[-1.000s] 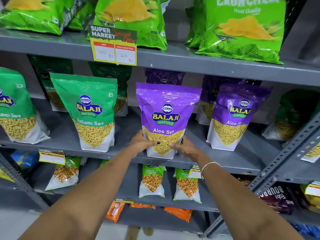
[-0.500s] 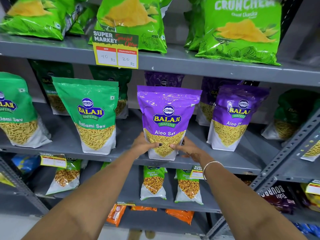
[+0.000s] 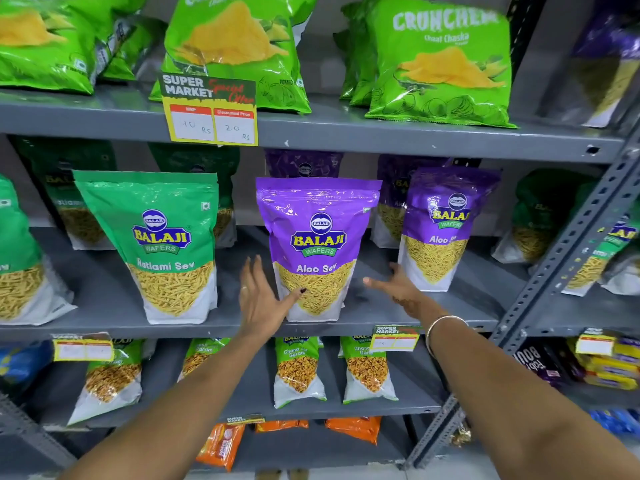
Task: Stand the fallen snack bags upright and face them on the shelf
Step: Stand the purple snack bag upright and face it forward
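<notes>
A purple Aloo Sev bag [image 3: 318, 237] stands upright, label forward, at the front of the grey middle shelf [image 3: 114, 306]. My left hand [image 3: 260, 299] is spread open just left of the bag's base, with the thumb tip touching its lower front. My right hand [image 3: 398, 284] is open to the right of the bag, fingers apart, clear of it. A second purple Aloo Sev bag [image 3: 446, 230] stands further right, and a green Ratlami Sev bag [image 3: 162, 244] stands to the left. More bags stand behind them in shadow.
Green chip bags [image 3: 440, 60] fill the top shelf above a yellow price tag [image 3: 211, 116]. Small Chana Garam packs [image 3: 298, 372] and orange packets [image 3: 221, 445] sit on lower shelves. A perforated grey upright [image 3: 568, 258] runs diagonally at right, with more packets beyond it.
Both hands have let go of the purple Aloo Sev bag's base and spread apart to its sides; the bag stays standing. The view has moved closer to the shelf.
</notes>
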